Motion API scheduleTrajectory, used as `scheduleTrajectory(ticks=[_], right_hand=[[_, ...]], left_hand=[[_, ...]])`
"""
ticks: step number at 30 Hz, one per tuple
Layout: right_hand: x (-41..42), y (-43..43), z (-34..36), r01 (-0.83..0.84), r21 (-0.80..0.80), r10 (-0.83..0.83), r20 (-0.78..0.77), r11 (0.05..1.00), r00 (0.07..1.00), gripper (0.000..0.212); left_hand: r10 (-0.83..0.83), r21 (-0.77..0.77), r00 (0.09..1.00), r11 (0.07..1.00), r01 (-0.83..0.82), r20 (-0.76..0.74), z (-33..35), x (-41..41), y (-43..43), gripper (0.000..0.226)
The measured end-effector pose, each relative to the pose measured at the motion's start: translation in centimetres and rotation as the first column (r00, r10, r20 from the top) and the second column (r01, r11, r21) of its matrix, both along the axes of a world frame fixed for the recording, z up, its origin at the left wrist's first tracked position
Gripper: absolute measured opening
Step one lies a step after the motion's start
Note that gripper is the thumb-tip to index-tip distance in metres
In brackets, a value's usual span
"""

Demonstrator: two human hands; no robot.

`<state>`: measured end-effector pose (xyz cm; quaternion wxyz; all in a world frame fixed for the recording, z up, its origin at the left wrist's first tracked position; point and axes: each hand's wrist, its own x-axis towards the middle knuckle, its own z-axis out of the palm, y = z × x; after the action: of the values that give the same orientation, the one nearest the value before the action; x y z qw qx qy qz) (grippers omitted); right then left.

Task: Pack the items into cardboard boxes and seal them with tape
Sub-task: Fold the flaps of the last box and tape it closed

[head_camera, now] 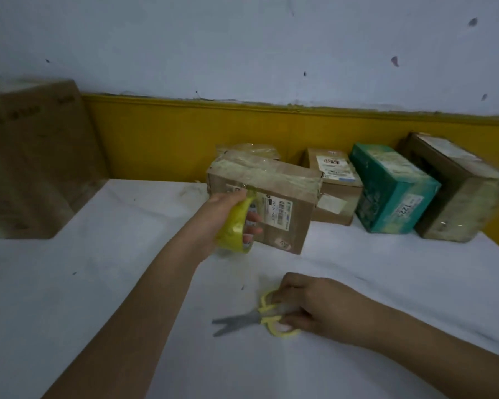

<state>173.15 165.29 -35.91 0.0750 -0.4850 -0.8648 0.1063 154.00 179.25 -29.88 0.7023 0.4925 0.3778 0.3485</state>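
My left arm reaches forward, my left hand (228, 207) gripping a yellow roll of packing tape (233, 229), fingers hooked through its core, just in front of the taped brown cardboard box (274, 194). My right hand (314, 303) curls over the handles of yellow-handled scissors (258, 315) lying on the white tabletop (127, 283), blades slightly apart. Behind stand a teal carton (392, 191) and more brown boxes against a wall with a yellow band (170, 133).
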Motion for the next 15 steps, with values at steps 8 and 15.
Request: scheduleTrajectory(ticks=[8, 15], right_hand=[[0.9, 4.6, 10.7, 0.388, 0.108, -0.218, -0.678, 0.915, 0.702, 0.021], [-3.5, 19.1, 10.6, 0.58, -0.271, -0.568, -0.705, 0.768, 0.425, 0.038]], left_hand=[[-0.054, 0.007, 0.998, 0.999, 0.054, -0.024, 0.1, 0.1, 1.1, 0.036], [-0.113, -0.03, 0.986, 0.993, 0.11, -0.12, -0.4, 0.0, 1.9, 0.023]])
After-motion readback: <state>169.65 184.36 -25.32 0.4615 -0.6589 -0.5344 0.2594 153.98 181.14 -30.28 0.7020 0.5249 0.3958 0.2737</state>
